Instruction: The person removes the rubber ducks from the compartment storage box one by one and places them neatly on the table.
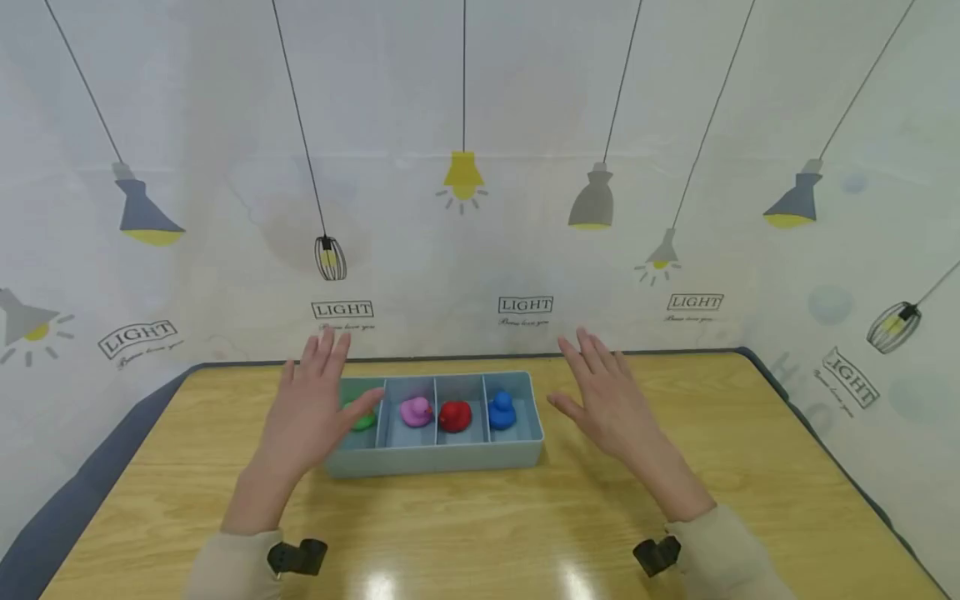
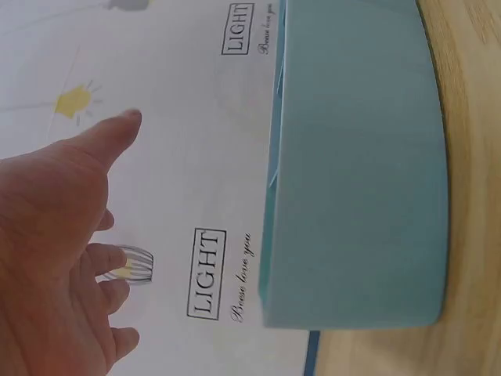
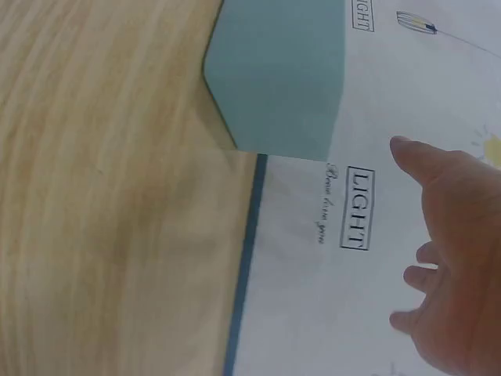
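Note:
A light blue tray (image 1: 442,457) with several compartments in a row stands on the wooden table. From left to right it holds a green duck (image 1: 365,418), partly hidden by my left thumb, a pink duck (image 1: 416,411), a red duck (image 1: 454,416) and a blue duck (image 1: 502,410), one to a compartment. My left hand (image 1: 309,414) is held above the tray's left end, fingers spread, nothing in it. To the right of the tray hovers my right hand (image 1: 606,398), likewise with extended fingers and holding nothing. Both wrist views show the tray's outer wall (image 2: 356,172) beside the hand.
The wooden table (image 1: 480,533) has a dark blue edge along its back and sides. Behind it rises a white wall covering (image 1: 405,100) printed with hanging lamps and LIGHT labels. Dark straps (image 1: 298,557) sit at both wrists, by beige sleeves.

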`<action>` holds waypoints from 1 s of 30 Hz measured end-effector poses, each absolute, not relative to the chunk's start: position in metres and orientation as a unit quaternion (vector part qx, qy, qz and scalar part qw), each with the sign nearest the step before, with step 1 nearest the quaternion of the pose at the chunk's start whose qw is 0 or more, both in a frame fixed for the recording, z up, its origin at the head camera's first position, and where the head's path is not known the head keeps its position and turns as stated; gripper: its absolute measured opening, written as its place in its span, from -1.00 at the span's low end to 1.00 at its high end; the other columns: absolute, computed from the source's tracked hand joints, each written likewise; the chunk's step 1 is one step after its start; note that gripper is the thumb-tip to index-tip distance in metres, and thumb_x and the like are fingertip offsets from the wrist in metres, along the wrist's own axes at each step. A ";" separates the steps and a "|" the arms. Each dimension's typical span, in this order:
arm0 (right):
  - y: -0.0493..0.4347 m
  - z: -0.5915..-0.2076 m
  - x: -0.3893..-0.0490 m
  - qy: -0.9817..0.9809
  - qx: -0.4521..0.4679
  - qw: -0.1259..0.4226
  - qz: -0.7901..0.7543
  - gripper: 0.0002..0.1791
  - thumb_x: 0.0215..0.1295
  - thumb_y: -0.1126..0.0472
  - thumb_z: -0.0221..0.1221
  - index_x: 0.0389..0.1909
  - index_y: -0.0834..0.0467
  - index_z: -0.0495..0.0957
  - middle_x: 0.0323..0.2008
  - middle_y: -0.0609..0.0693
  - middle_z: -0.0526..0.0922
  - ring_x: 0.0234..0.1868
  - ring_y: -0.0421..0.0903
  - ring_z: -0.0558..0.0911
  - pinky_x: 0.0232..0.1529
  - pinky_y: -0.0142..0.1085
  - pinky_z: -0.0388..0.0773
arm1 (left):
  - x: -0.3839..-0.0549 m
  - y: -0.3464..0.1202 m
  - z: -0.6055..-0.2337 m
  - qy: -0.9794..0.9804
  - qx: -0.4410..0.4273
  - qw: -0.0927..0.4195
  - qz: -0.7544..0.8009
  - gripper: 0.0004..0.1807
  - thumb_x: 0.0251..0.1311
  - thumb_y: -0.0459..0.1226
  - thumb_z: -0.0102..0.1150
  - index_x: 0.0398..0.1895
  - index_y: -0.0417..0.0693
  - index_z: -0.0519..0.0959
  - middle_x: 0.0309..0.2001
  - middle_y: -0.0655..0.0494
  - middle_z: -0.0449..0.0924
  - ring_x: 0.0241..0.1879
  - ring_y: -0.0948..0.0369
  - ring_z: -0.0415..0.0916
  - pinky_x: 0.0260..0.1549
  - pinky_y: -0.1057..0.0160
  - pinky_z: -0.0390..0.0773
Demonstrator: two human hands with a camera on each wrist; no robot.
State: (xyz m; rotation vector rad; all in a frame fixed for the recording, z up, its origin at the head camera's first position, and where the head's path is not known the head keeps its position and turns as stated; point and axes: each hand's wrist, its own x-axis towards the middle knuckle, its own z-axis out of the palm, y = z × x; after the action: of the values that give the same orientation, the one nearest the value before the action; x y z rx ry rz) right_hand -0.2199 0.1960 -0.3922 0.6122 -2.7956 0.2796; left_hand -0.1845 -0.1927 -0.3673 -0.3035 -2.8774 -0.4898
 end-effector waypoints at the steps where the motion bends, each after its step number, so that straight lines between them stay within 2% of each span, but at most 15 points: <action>1: 0.195 -0.394 -0.222 -0.960 0.218 0.127 0.125 -0.08 0.46 -0.08 0.24 0.62 0.24 0.04 0.59 0.33 0.01 0.56 0.30 0.07 0.45 0.30 0.09 | -0.184 -0.195 -0.369 -0.973 -0.103 0.101 -0.182 0.04 0.39 0.13 0.20 0.64 -0.28 -0.06 0.60 -0.38 -0.19 0.56 -0.31 -0.24 0.42 -0.43 -0.14; 6: 0.188 -0.400 -0.230 -0.930 0.235 0.096 0.264 -0.09 0.40 0.09 0.34 0.58 0.29 0.09 0.57 0.30 0.09 0.53 0.29 0.15 0.42 0.22 0.23 | -0.179 -0.206 -0.383 -0.959 -0.089 0.073 -0.259 0.20 0.26 0.19 0.32 0.64 -0.26 -0.12 0.59 -0.43 -0.23 0.52 -0.41 -0.19 0.38 -0.46 -0.03; 11: 0.172 -0.401 -0.236 -0.892 0.270 0.084 0.351 -0.25 0.33 0.35 0.35 0.47 0.37 0.27 0.41 0.32 0.38 0.35 0.26 0.45 0.29 0.09 0.48 | -0.175 -0.216 -0.406 -0.939 -0.067 0.032 -0.336 0.35 0.09 0.21 0.46 0.68 -0.11 -0.24 0.62 -0.36 -0.33 0.51 -0.42 -0.16 0.33 -0.49 0.05; 14: 0.162 -0.401 -0.238 -0.878 0.291 0.064 0.374 -0.33 0.30 0.44 0.34 0.41 0.41 0.36 0.30 0.34 0.50 0.24 0.27 0.56 0.19 0.04 0.57 | -0.173 -0.219 -0.418 -0.925 -0.062 0.018 -0.374 0.40 0.03 0.15 0.54 0.68 -0.12 -0.24 0.62 -0.34 -0.29 0.52 -0.41 -0.14 0.36 -0.45 0.03; 18: 0.151 -0.404 -0.242 -0.880 0.309 0.041 0.357 -0.40 0.30 0.42 0.34 0.35 0.41 0.43 0.24 0.33 0.57 0.19 0.25 0.61 0.18 0.01 0.59 | -0.171 -0.218 -0.429 -0.911 -0.057 0.007 -0.407 0.43 -0.02 0.11 0.59 0.67 -0.16 -0.24 0.61 -0.35 -0.20 0.51 -0.39 -0.11 0.39 -0.40 0.03; 25: 0.145 -0.412 -0.248 -0.888 0.308 -0.003 0.343 -0.44 0.31 0.37 0.35 0.32 0.35 0.49 0.28 0.22 0.57 0.26 0.16 0.58 0.27 -0.03 0.52 | -0.171 -0.213 -0.444 -0.901 -0.042 -0.005 -0.432 0.47 -0.03 0.07 0.61 0.67 -0.14 -0.31 0.59 -0.41 -0.16 0.50 -0.41 -0.09 0.39 -0.41 0.02; 30: 0.145 -0.419 -0.253 -0.891 0.318 0.002 0.323 -0.45 0.30 0.37 0.36 0.30 0.34 0.51 0.25 0.23 0.59 0.26 0.18 0.58 0.28 -0.01 0.52 | -0.174 -0.210 -0.446 -0.898 -0.026 -0.019 -0.438 0.45 0.02 0.11 0.57 0.66 -0.21 -0.33 0.59 -0.43 -0.18 0.52 -0.40 -0.13 0.41 -0.39 -0.01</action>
State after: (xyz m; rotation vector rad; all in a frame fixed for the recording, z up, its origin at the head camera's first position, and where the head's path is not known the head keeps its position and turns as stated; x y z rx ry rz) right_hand -0.2525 0.1452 -0.4191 0.9993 -2.7968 1.0125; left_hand -0.1737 -0.2103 -0.4457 -0.0825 -2.8565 -1.3927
